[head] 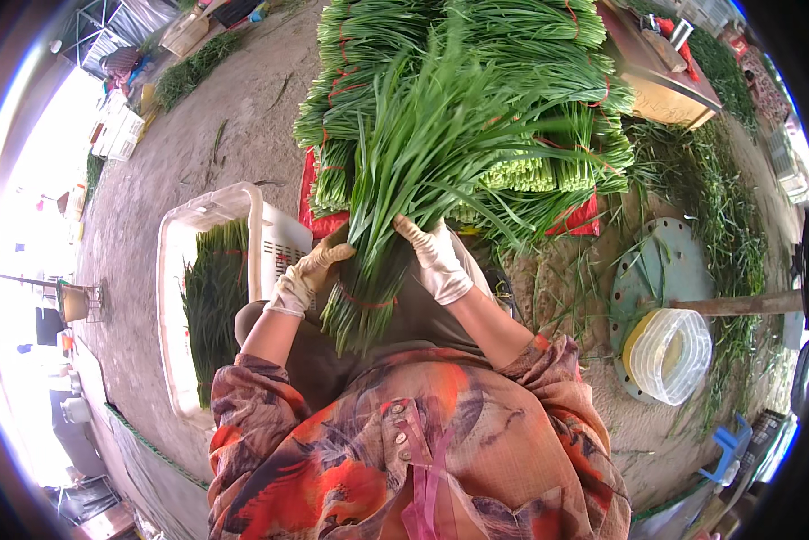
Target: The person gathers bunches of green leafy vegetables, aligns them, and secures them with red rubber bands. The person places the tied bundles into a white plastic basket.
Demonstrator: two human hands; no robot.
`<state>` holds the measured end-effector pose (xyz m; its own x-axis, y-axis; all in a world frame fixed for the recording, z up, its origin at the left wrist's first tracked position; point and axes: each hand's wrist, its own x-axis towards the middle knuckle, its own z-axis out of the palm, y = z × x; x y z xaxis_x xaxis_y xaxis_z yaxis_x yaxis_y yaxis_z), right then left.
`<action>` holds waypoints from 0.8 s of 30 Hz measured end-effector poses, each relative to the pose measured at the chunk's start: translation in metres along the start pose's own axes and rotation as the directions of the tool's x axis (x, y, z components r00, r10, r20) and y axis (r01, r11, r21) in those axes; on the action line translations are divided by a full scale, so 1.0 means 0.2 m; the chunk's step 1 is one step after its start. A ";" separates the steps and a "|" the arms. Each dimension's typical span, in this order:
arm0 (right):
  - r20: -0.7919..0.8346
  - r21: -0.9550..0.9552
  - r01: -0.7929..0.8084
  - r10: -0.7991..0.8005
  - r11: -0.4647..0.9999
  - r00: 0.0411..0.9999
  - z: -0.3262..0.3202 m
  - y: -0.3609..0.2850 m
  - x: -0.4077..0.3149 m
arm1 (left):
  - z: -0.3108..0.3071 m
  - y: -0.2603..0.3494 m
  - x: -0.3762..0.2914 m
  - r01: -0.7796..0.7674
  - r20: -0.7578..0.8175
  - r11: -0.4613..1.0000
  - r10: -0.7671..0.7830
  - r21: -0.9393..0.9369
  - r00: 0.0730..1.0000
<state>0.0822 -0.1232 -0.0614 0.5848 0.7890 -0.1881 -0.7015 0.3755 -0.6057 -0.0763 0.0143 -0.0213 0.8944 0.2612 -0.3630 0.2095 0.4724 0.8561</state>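
Note:
Both my hands wear pale work gloves and hold one large bundle of long green leafy stalks, likely garlic chives (pixel 404 169), between them above my lap. My left hand (pixel 312 273) grips its left side, thumb on the leaves. On the right side, my right hand (pixel 438 260) lies against the bundle with its thumb over the leaves; its other fingers are partly hidden. A red tie rings the bundle near the end closest to me, while the loose leaves fan out away from me. Beyond them rises a stack of red-tied bundles (pixel 526 40) on red sheeting (pixel 583 217).
A white plastic crate (pixel 262 223) with tied bundles stands at my left. To the right are a round green metal plate (pixel 674 260), a clear ribbed plastic container (pixel 678 358), scattered leaves (pixel 721 202) and a wooden box-like table (pixel 671 98). A blue plastic stool (pixel 728 449) is lower right.

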 end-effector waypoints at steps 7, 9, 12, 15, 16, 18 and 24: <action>0.020 -0.065 0.062 -0.061 0.996 0.998 0.06 0.02 0.01 | 0.07 -0.07 0.05 -0.125 -0.107 0.938 0.167 0.324 0.980; -0.001 -0.114 0.014 -0.015 0.993 1.000 0.06 -0.02 -0.01 | 0.06 -0.05 0.10 -0.049 -0.170 0.928 0.119 0.370 0.978; -0.046 -0.131 -0.017 0.011 0.991 0.999 -0.01 -0.03 -0.04 | 0.06 0.02 0.08 -0.096 -0.261 0.876 0.243 0.472 0.934; -0.093 -0.130 -0.036 0.024 0.991 0.995 -0.03 0.01 -0.03 | -0.13 -0.09 0.11 -0.124 -0.205 0.658 0.400 0.743 0.893; -0.128 -0.140 -0.038 0.020 0.989 0.992 -0.03 0.03 -0.01 | -0.11 -0.08 0.11 -0.117 -0.125 0.488 0.437 0.865 0.891; -0.063 -0.131 0.081 -0.089 0.988 0.994 -0.02 0.09 0.08 | -0.02 -0.05 0.10 -0.152 -0.007 0.251 0.535 0.956 0.845; -0.126 -0.218 0.168 -0.199 0.961 0.972 -0.02 0.13 0.19 | 0.19 0.02 0.12 -0.151 -0.462 0.960 0.247 0.236 0.852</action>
<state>0.0880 -0.0852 -0.0880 0.7590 0.6312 -0.1598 -0.4872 0.3877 -0.7825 -0.0388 -0.0082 -0.0125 0.6307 0.7284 -0.2675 0.1598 0.2155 0.9633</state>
